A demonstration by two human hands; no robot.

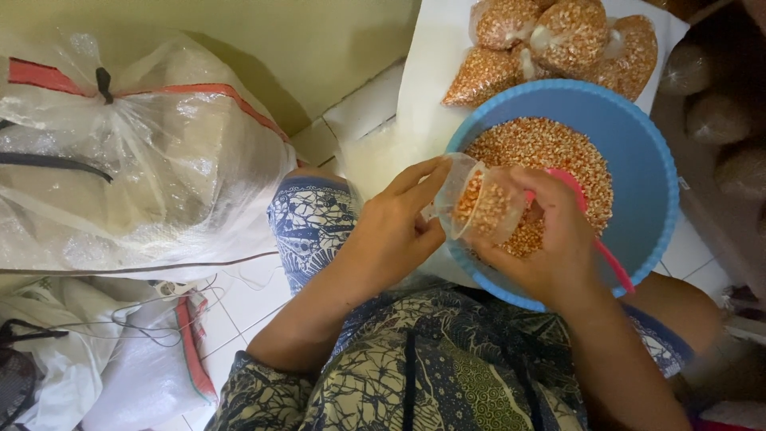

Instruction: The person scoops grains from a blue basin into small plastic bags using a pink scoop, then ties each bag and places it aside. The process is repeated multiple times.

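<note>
A blue plastic basin (646, 160) holds a heap of orange corn kernels (550, 148). Over its near rim, my left hand (395, 231) holds a small clear plastic bag (479, 203) partly filled with kernels, pinching its open mouth. My right hand (550, 239) supports the bag from the other side and grips a pink scoop (594, 227), whose handle points toward me. The scoop's bowl is mostly hidden behind my fingers.
Several filled, tied bags of kernels (558, 44) lie on a white sheet (423, 88) beyond the basin. A large clear sack with a red stripe (136, 160) stands at left, smaller white sacks (136, 359) below it. The floor is white tile (255, 295). Dim bagged goods (718, 120) sit at right.
</note>
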